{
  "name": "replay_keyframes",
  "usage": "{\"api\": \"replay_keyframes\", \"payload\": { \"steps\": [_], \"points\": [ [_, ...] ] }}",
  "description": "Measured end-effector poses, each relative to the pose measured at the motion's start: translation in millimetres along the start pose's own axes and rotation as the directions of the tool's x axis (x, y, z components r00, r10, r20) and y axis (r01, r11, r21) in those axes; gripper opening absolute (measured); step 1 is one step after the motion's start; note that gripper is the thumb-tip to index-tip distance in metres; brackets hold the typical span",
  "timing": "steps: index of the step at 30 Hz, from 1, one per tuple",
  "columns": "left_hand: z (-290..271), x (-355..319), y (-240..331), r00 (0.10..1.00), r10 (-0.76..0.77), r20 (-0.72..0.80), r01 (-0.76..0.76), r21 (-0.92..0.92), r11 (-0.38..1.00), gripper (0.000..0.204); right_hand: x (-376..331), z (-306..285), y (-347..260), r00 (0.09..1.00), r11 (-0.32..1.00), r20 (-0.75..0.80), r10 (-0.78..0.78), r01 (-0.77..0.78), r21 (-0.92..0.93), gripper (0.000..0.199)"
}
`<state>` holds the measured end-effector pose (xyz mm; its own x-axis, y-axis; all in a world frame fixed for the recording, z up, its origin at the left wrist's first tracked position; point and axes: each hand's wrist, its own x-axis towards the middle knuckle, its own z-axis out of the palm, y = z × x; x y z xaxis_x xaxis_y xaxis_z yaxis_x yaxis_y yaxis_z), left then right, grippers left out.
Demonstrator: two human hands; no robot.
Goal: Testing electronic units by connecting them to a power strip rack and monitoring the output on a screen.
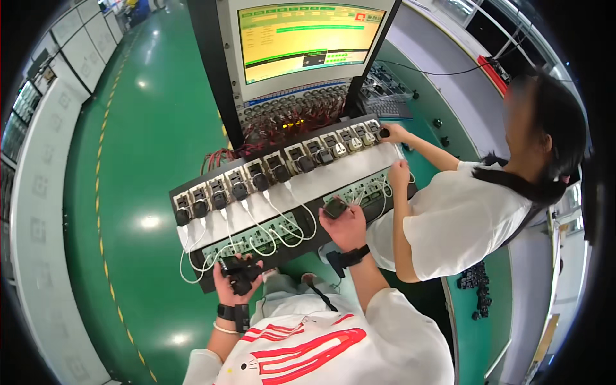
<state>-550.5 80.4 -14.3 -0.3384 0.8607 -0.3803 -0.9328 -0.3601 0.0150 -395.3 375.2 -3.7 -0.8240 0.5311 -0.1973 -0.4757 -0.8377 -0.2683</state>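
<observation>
L hand (233,297) grips blk adapters (240,274), R hand (346,227) a blk block (333,206), hands apart; prob best kept clear of white cables (245,205).

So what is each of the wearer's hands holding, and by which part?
Left hand: black adapters, bunched in the palm; which parts are gripped cannot be told. Right hand: one dark adapter, by its near end.

A rack-mounted screen (308,42), socket row (297,153) and circuit boards (277,228) — this is an electronics workshop.
</observation>
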Motion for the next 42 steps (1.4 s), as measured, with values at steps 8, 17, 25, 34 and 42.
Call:
{"api": "replay_keyframes", "payload": {
  "steps": [8, 17, 25, 34, 42],
  "points": [
    [18, 53, 56, 0.999, -0.012, 0.044, 0.011, 0.023, 1.0, 0.058, 81, -26, -20, 0.816, 0.719, -0.273, -0.509, 0.23, -0.655, 0.028],
    [57, 98, 15, 0.99, 0.065, 0.125, -0.068, 0.017, 0.998, 0.059, 173, -49, -83, 0.67, -0.365, 0.12, -0.733, -0.237, -0.901, 0.049],
    [67, 114, 17, 0.992, 0.073, 0.107, -0.076, 0.026, 0.997, 0.059, 186, -38, -94, 0.717, -0.467, 0.112, -0.688, -0.319, -0.825, 0.05],
    [64, 122, 14, 0.988, 0.096, 0.117, -0.094, -0.018, 0.995, 0.059, 203, -44, -109, 0.841, -0.656, 0.078, -0.535, -0.356, -0.666, 0.058],
    [68, 145, 9, 0.987, 0.083, 0.14, -0.081, -0.018, 0.997, 0.062, 110, 59, 2, 0.876, -0.288, 0.482, -0.01, 0.459, -0.84, 0.057]
  ]
}}
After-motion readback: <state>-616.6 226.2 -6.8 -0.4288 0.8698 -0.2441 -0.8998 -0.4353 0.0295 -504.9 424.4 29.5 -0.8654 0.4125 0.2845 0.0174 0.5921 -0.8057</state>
